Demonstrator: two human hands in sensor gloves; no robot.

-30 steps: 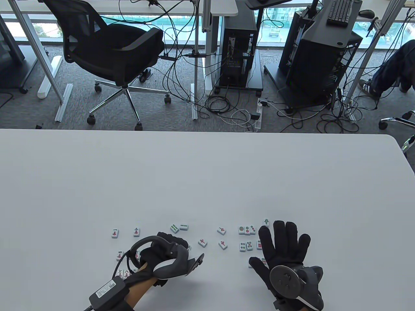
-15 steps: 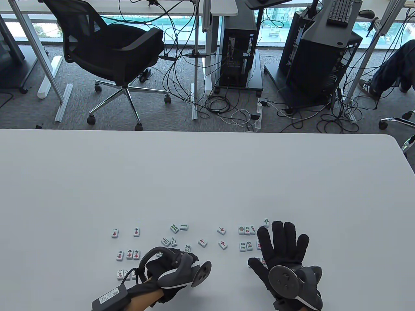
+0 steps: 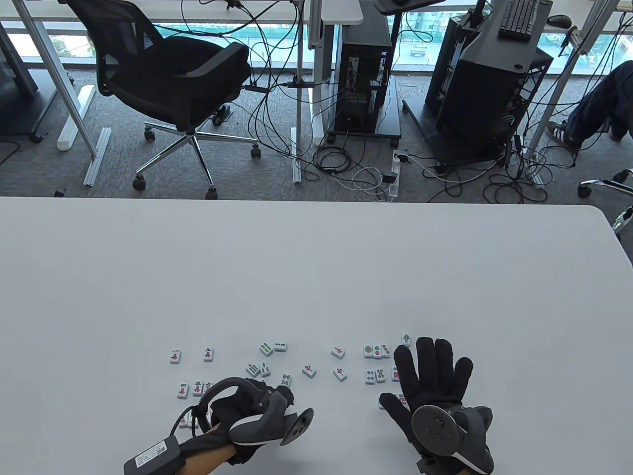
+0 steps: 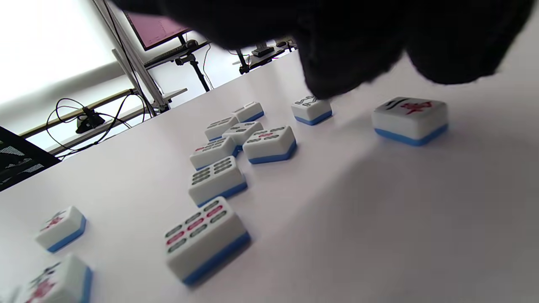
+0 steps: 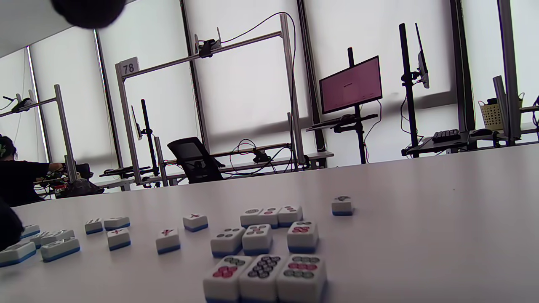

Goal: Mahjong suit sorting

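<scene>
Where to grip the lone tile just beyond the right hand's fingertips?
Pinch the lone tile by its two side faces, coming straight down. It lies flat and face up, standing apart from the circle-suit rows, so fingers fit down either side. The flat top offers no hold.

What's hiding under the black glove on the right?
Under the right hand, dot tiles sit in rows of three; the right wrist view shows them. From above, the fingers cover most of that nearest row.
</scene>
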